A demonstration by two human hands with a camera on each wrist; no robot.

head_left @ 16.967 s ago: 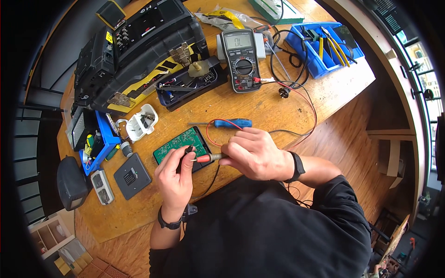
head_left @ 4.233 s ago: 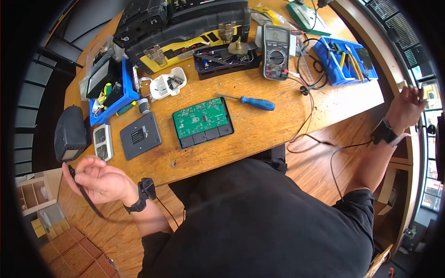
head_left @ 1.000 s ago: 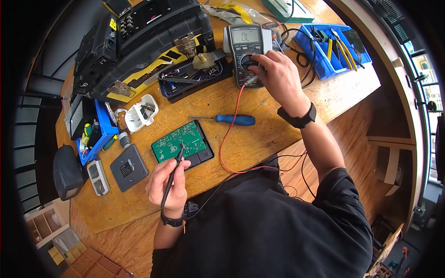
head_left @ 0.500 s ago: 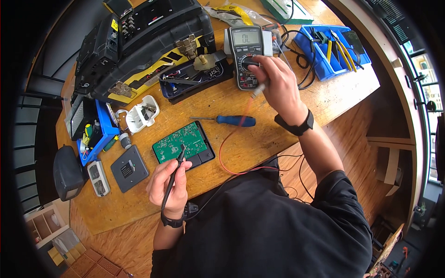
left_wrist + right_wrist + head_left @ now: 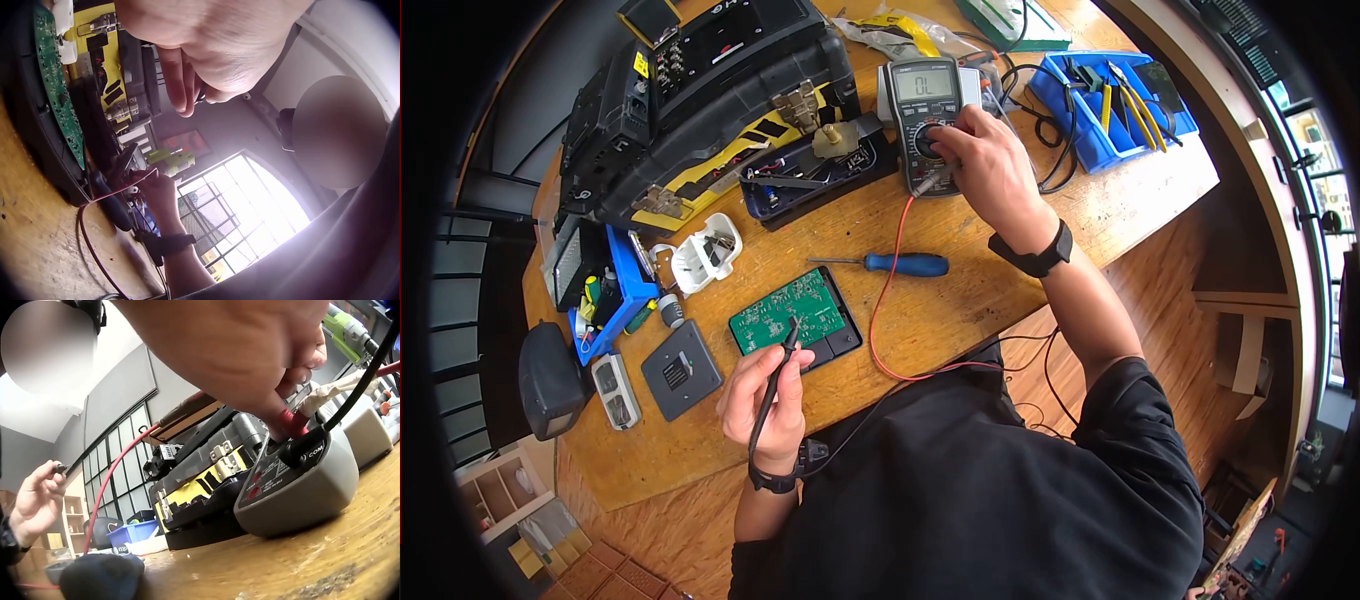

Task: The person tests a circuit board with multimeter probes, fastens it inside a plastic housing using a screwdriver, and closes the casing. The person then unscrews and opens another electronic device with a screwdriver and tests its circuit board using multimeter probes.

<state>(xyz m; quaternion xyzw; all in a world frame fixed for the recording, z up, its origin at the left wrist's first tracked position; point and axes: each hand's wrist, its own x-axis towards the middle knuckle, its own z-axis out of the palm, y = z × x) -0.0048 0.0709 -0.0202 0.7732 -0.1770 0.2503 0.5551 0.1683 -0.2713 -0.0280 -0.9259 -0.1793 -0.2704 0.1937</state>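
Now the right hand (image 5: pixel 1000 180) holds the red test probe (image 5: pixel 930 182) at the dial (image 5: pixel 921 142) of the multimeter (image 5: pixel 930 106); left of the multimeter, near the circuit board (image 5: pixel 790 306), the left hand (image 5: pixel 762 410) pinches the black test probe (image 5: pixel 772 382). Probably range setting; next calls for steady probing.

Multimeter (image 5: pixel 914 118) in head and right-wrist views

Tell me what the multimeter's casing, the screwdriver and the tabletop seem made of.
The multimeter's casing: likely moulded plastic, perhaps rubbery, from its smooth, matte grey rounded edges. The screwdriver: blue handle probably plastic, with a soft sheen; thin grey shaft, likely metal. The tabletop: apparently varnished wood, given its warm brown colour, scuffs and glare, though laminate is possible.
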